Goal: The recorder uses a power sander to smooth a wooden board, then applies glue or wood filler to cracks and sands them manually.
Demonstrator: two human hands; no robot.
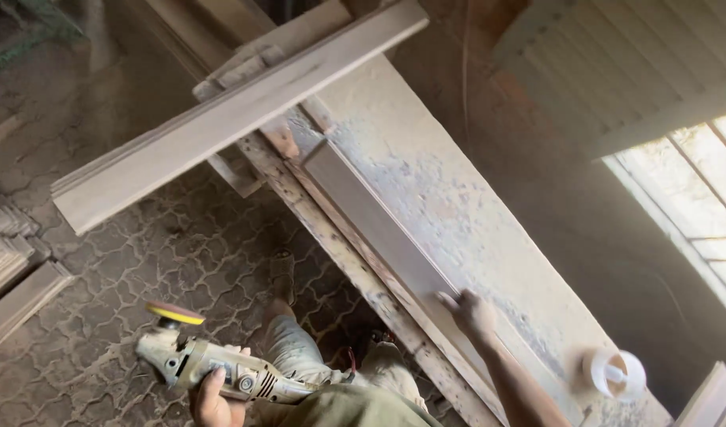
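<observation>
The grinder sits low at the left of the view, its body gripped from below by the left hand, whose fingers wrap closed around the rear of the housing; the yellow disc at its head points up and away from the hand, well clear of the bench. The right hand reaches out to the bench, where a long grey board lies flat along the dusty top, near its front edge. The fingertips rest on the near end of that board, the fingers slightly spread and bent, pressing down rather than closing round anything (the blur hides whether the thumb also touches). A second, longer plank lies crosswise over the far end of the bench, overhanging toward the left. A small white tub stands on the bench to the right of the forearm, apart from the board. More planks are stacked on the paved floor at the far left. The person's knees show below, between the two hands.
</observation>
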